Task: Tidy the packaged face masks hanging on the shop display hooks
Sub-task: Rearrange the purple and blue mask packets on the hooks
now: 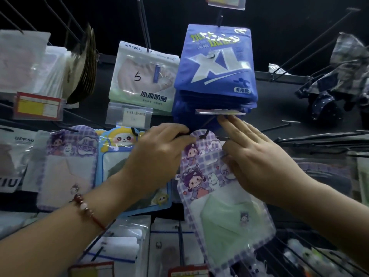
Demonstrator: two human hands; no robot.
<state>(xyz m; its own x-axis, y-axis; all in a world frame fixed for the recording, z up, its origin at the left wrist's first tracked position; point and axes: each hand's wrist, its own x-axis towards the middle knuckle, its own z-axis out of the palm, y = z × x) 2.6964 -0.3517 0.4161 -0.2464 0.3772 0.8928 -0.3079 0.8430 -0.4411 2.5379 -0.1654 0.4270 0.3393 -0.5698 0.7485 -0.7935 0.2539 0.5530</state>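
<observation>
From the head view, the blue XL mask packs (216, 64) hang stacked on a hook in the middle of the dark display wall, and everything else can be placed from them. Just below their bottom edge, a purple checked mask pack (225, 206) with a cartoon girl and a pale green mask inside hangs tilted, its top at a hook (207, 121), with a second pack of the same print behind it. The left hand (157, 154), a beaded bracelet (85, 208) on its wrist, reaches in from below-left of the blue stack, fingers curled over the top edge of the purple pack near the hook hole. The right hand (257, 156) lies against the pack's right side, fingers straight and together, their tips almost at the blue stack's underside. Left of the blue stack hangs a white-green mask pack (143, 76) marked with a handwritten 5.
</observation>
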